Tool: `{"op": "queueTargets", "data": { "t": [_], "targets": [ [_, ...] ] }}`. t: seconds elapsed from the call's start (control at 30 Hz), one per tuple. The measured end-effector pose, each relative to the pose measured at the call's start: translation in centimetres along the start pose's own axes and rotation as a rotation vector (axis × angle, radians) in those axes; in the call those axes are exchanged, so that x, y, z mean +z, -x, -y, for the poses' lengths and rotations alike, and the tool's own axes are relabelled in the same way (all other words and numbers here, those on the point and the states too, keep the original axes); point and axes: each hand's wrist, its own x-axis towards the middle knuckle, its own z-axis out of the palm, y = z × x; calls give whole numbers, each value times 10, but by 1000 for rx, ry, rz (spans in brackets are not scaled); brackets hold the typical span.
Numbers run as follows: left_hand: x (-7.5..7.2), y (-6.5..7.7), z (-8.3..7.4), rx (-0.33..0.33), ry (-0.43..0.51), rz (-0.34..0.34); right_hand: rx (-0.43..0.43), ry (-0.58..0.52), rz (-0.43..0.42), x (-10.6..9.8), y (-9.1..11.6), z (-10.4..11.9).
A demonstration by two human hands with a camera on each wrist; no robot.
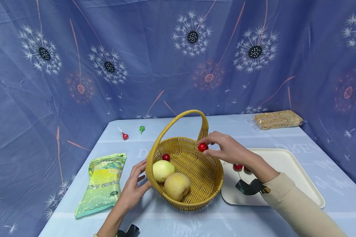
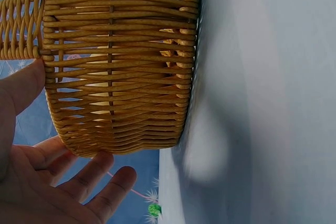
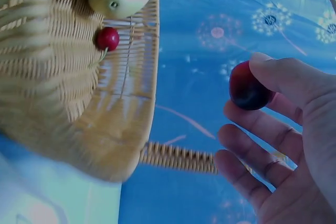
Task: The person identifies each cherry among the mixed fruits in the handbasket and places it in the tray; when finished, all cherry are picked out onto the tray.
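Note:
My right hand (image 1: pixel 223 148) pinches a red cherry (image 1: pixel 203 147) between thumb and fingertips, over the right rim of the wicker basket (image 1: pixel 201 171). In the right wrist view the held cherry (image 3: pixel 249 86) looks dark underneath. With relaxed, spread fingers, my left hand (image 1: pixel 134 186) touches the basket's left side; the left wrist view has its thumb at the rim by the handle (image 2: pixel 21 24). Inside the basket lie another cherry (image 1: pixel 166 157), a pale green apple-like fruit (image 1: pixel 163 171) and a yellow peach-like fruit (image 1: pixel 177 186).
Right of the basket, a white tray (image 1: pixel 296 177) holds more cherries (image 1: pixel 237 167), partly hidden by my right forearm. A green-yellow packet (image 1: pixel 102 184) lies at left. Behind are red (image 1: pixel 125 136) and green (image 1: pixel 142 128) lollipops and a bag of grain-like food (image 1: pixel 278 119).

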Motion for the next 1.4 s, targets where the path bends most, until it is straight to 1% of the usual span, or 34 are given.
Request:
{"op": "queueTargets", "data": {
  "t": [0.13,0.27,0.47,0.57,0.63,0.77,0.97,1.2,1.3,1.4],
  "targets": [
    [0,0,0,-2,1,-1,42,-7,-60,-5,19,-9],
    [0,0,1,-8,9,-2,107,-13,-108,-6,36,-21],
    [1,-1,1,-11,11,1,178,3,-170,-2,58,-47],
    [0,-1,1,-4,10,-1,215,22,-184,2,67,-61],
    [0,-1,0,-2,5,-2,236,42,-186,5,73,-70],
    [-1,-1,0,1,-6,-4,250,60,-176,10,81,-85],
    [-1,-1,0,9,-10,-4,298,59,-136,16,90,-101],
    [-1,-1,2,8,-4,-5,362,65,-98,18,95,-108],
    [0,-1,2,12,-5,-6,370,72,-99,19,96,-110],
    [0,-1,3,10,1,-5,359,80,-102,21,97,-113]
  ]
}}
